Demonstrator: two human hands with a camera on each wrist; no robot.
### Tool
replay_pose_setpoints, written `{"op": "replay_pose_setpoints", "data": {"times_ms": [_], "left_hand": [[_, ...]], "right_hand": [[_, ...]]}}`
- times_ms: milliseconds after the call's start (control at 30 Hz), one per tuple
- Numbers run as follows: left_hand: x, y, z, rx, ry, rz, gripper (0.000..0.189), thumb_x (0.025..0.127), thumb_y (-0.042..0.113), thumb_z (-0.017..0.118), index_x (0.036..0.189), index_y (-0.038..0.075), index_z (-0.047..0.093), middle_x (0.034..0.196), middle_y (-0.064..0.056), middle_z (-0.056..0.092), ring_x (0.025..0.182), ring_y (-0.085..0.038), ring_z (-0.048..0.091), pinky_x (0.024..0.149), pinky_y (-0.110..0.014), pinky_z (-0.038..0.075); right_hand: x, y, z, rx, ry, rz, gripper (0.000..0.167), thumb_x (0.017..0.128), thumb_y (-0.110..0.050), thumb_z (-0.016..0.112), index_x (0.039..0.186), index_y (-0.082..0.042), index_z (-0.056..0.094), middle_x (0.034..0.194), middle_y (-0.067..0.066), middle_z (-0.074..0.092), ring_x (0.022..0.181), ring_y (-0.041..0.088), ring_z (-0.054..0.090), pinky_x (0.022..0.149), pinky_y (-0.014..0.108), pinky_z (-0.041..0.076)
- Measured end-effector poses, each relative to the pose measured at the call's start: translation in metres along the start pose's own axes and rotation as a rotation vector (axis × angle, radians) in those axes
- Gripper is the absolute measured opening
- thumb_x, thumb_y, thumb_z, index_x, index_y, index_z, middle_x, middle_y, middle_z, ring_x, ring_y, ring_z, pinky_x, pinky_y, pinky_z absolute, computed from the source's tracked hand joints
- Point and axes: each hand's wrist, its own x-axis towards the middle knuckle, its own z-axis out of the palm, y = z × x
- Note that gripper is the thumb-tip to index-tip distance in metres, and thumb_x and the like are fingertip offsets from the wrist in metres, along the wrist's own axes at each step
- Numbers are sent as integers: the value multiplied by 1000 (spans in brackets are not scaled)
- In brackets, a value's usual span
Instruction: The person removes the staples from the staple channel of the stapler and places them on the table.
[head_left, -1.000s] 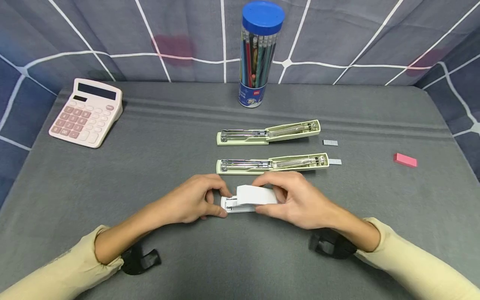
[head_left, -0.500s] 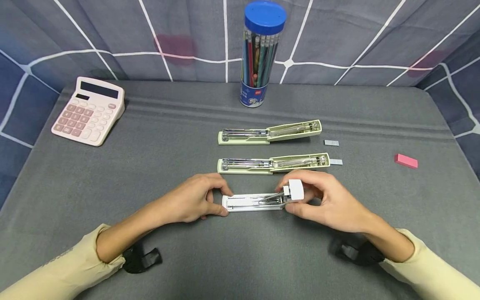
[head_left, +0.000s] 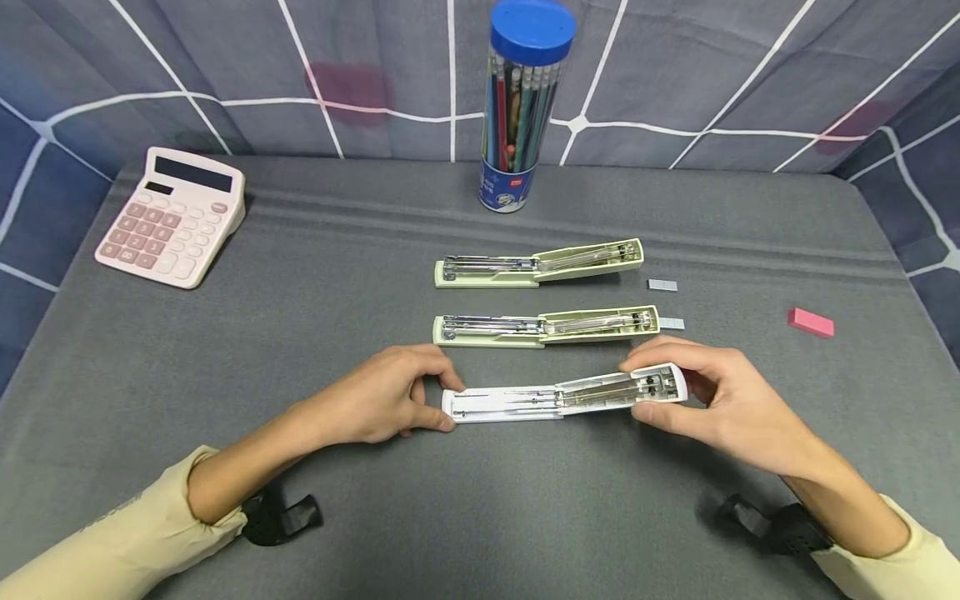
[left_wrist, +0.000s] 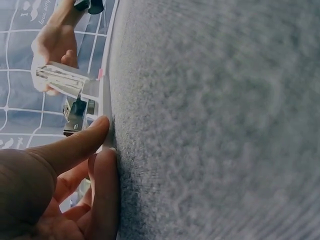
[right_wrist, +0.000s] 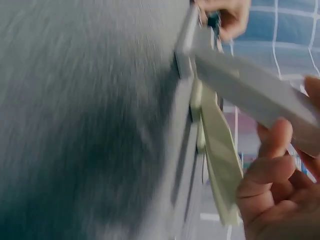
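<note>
A white stapler (head_left: 517, 402) lies unfolded on the grey table, its base to the left and its top arm swung over to the right. My left hand (head_left: 382, 396) pinches the left end of the base between thumb and fingers. The raised top arm is pinched near its right tip by my right hand (head_left: 712, 392). In the right wrist view that top arm (right_wrist: 255, 90) slants up off the table between thumb and fingers. Behind it lie two pale green staplers, a nearer one (head_left: 487, 341) and a farther one (head_left: 487, 283), both unfolded the same way.
Strips of staples (head_left: 662, 285) lie right of the green staplers; another strip (head_left: 672, 324) touches the nearer one's tip. A pink eraser-like block (head_left: 811, 322) sits farther right. A pink calculator (head_left: 172, 218) stands back left, and a blue-lidded pencil tub (head_left: 525, 108) at the back.
My right hand has swung the white stapler's top arm up and over to the right, so the stapler has gone from folded to laid wide. The left hand stays on the base.
</note>
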Motion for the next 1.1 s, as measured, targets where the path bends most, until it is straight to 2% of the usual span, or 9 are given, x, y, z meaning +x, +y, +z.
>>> {"op": "replay_pose_setpoints", "data": {"times_ms": [133, 233, 333, 600, 700, 800, 900, 1000, 1100], "left_hand": [[1, 0, 0, -3, -1, -1, 25, 79, 10, 84, 99, 13, 70, 99, 4, 61, 47, -7, 56, 56, -26, 52], [1, 0, 0, -9, 0, -3, 25, 79, 10, 84, 100, 13, 70, 99, 3, 61, 48, -7, 56, 55, -26, 52], [1, 0, 0, -5, -2, -6, 25, 79, 10, 84, 100, 13, 70, 100, 3, 61, 48, -7, 56, 55, -26, 52], [1, -1, -1, 58, 2, -1, 26, 80, 15, 84, 102, 16, 70, 99, 5, 61, 55, -5, 56, 57, -27, 50], [1, 0, -1, 66, 0, -6, 25, 80, 15, 84, 102, 16, 70, 98, 6, 61, 56, -5, 56, 57, -27, 50], [1, 1, -2, 62, -5, -2, 25, 80, 15, 84, 101, 16, 70, 98, 6, 61, 54, -5, 57, 58, -27, 50], [1, 0, -2, 55, -4, 3, 25, 80, 15, 84, 100, 17, 70, 97, 6, 60, 52, -4, 57, 60, -26, 50], [1, -1, -2, 53, 2, 4, 24, 80, 15, 84, 99, 17, 70, 97, 6, 60, 51, -4, 57, 60, -26, 50], [2, -1, -1, 48, 3, 6, 24, 80, 15, 84, 99, 17, 70, 96, 6, 60, 52, -5, 57, 57, -26, 51]], "right_hand": [[-9, 3, -10, -64, -33, 98, 40, 81, 6, 76, 115, -13, 69, 101, 4, 67, 82, 16, 61, 65, 24, 49], [-12, 6, -12, -138, -39, 152, 38, 83, 0, 77, 115, -20, 70, 96, -2, 69, 84, 15, 62, 71, 22, 49], [-12, 9, -11, -221, -49, 153, 38, 84, -3, 78, 115, -24, 70, 96, -7, 69, 88, 12, 60, 77, 18, 46], [-10, 9, -8, -331, -69, 80, 41, 83, -4, 79, 116, -26, 68, 100, -12, 66, 92, 7, 58, 81, 14, 43], [-8, 5, -5, -351, -20, -4, 46, 77, 2, 81, 115, -21, 69, 110, -7, 66, 107, 8, 57, 92, 15, 41], [-3, -6, 4, -339, 69, -104, 50, 71, 9, 82, 113, -16, 71, 117, -3, 65, 118, 12, 53, 102, 18, 37], [7, -19, 20, -272, 109, -156, 44, 72, 10, 81, 107, -16, 72, 114, -3, 66, 115, 15, 56, 101, 23, 41], [20, -25, 41, -206, 68, -180, 35, 77, 6, 79, 104, -15, 72, 112, -4, 67, 110, 15, 59, 97, 26, 45], [33, -24, 60, -211, -4, -192, 28, 81, 0, 78, 103, -16, 70, 111, -7, 66, 106, 12, 59, 91, 28, 48]]}}
